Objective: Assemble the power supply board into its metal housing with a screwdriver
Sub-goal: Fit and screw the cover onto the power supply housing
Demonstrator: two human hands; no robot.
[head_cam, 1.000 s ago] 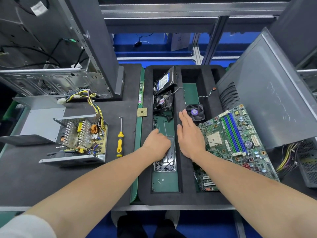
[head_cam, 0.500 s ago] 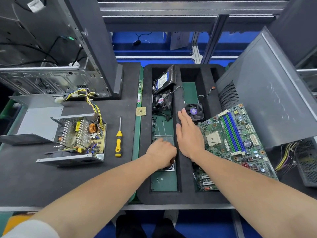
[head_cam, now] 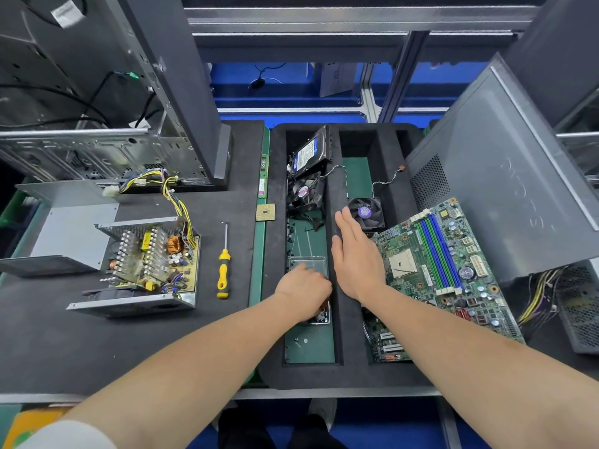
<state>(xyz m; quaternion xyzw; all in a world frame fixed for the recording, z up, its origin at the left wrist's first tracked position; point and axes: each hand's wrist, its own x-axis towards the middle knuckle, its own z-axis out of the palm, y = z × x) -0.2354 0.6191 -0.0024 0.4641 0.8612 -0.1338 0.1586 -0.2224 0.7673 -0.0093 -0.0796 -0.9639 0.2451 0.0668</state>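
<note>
My left hand (head_cam: pixel 303 291) is down in the left slot of the black foam tray (head_cam: pixel 337 374), fingers curled over the small clear screw box (head_cam: pixel 309 265). Can't tell if anything is pinched; the fingertips are hidden under the knuckles. My right hand (head_cam: pixel 356 264) is flat, fingers straight and together, palm down on the foam divider between the two slots, just at 3 o'clock of the left hand.

Power supply board (head_cam: pixel 152 257) sits in its open metal housing (head_cam: pixel 136 304) on the table (head_cam: pixel 64 345), well off at 9 o'clock from my hands, yellow-black wire bundle (head_cam: pixel 176 202) running up from it toward 12. Housing cover (head_cam: pixel 69 228) lies just beyond at 9 o'clock of it. Yellow-handled screwdriver (head_cam: pixel 223 270) lies untouched on the table between housing and tray, tip pointing to 12.

Motherboard (head_cam: pixel 437 273) leans at 3 o'clock of my right hand, touching it at the edge. Fan (head_cam: pixel 366 212) sits at 12 o'clock of the right fingertips. Hard drive (head_cam: pixel 309 153) and a second fan (head_cam: pixel 304 194) are at the far end of the left slot. CPU chip (head_cam: pixel 265 212) lies at the tray's left edge.
</note>
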